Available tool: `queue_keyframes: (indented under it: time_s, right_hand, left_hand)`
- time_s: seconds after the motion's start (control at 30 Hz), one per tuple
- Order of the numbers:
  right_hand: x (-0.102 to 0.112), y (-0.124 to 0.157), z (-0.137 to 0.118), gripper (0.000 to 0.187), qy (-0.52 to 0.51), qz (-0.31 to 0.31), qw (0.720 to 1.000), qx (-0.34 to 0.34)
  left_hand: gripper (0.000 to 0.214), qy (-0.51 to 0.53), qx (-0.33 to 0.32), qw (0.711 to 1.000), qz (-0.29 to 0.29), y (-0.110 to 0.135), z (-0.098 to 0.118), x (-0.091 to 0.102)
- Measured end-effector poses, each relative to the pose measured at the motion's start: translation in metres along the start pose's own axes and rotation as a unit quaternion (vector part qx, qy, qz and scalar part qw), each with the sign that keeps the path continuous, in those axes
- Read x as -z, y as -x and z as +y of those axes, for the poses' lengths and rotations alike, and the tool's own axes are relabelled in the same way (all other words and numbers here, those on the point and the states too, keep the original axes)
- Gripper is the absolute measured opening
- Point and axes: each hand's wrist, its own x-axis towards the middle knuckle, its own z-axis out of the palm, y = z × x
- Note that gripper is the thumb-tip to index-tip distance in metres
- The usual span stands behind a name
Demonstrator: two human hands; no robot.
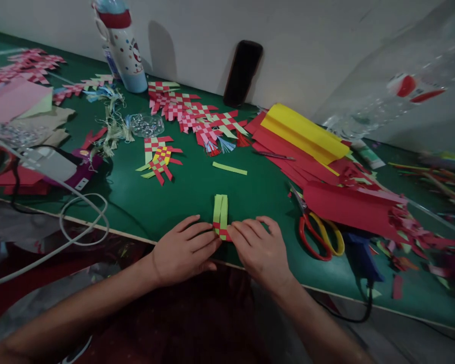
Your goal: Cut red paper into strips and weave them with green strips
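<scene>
Two light green paper strips [220,212] lie side by side on the green table [197,187], crossed at their near end by red strips [222,233]. My left hand [184,248] lies flat with its fingertips pressed on the left side of this small weave. My right hand [258,247] comes from the right, its fingertips pinching the red strip at the weave's right edge. Both hands rest near the table's front edge.
Red-and-yellow scissors [320,235] lie right of my right hand. Red and yellow paper sheets [307,141] stack behind them. Finished woven pieces [197,114], a loose green strip [229,168], a dish of beads [147,125], a bottle [123,45], a phone [243,73] and a white cable [84,222] are around.
</scene>
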Motion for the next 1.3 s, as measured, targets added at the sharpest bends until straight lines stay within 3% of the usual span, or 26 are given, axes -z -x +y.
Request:
queue_keyframes:
  time_s: [0.13, 0.27, 0.5, 0.8, 1.03, 1.3]
  right_hand:
    - [0.005, 0.007, 0.003, 0.027, -0.007, -0.035, 0.999, -0.02]
    - [0.016, 0.019, 0.013, 0.042, 0.003, -0.072, 0.996, -0.059]
    - [0.015, 0.037, 0.001, 0.046, -0.065, -0.002, 0.992, -0.109]
    - [-0.004, 0.052, -0.011, 0.049, -0.075, -0.008, 0.989, -0.126]
    - [-0.006, 0.056, -0.009, 0.045, -0.091, 0.004, 0.986, -0.137]
    - [-0.001, 0.073, 0.002, 0.043, -0.109, 0.019, 0.978, -0.178]
  left_hand:
    - [0.043, -0.004, -0.013, 1.0, -0.012, 0.0, -0.001, 0.0]
    - [0.046, -0.007, -0.02, 1.0, -0.023, 0.001, -0.002, 0.0]
    - [0.05, -0.001, -0.017, 0.999, -0.033, 0.001, -0.002, 0.0]
    - [0.04, -0.002, 0.0, 1.0, -0.027, 0.0, 0.001, -0.002]
    - [0.049, -0.002, 0.003, 0.999, -0.047, -0.001, 0.002, -0.003]
    - [0.044, -0.009, 0.012, 0.999, -0.032, -0.001, 0.005, -0.006]
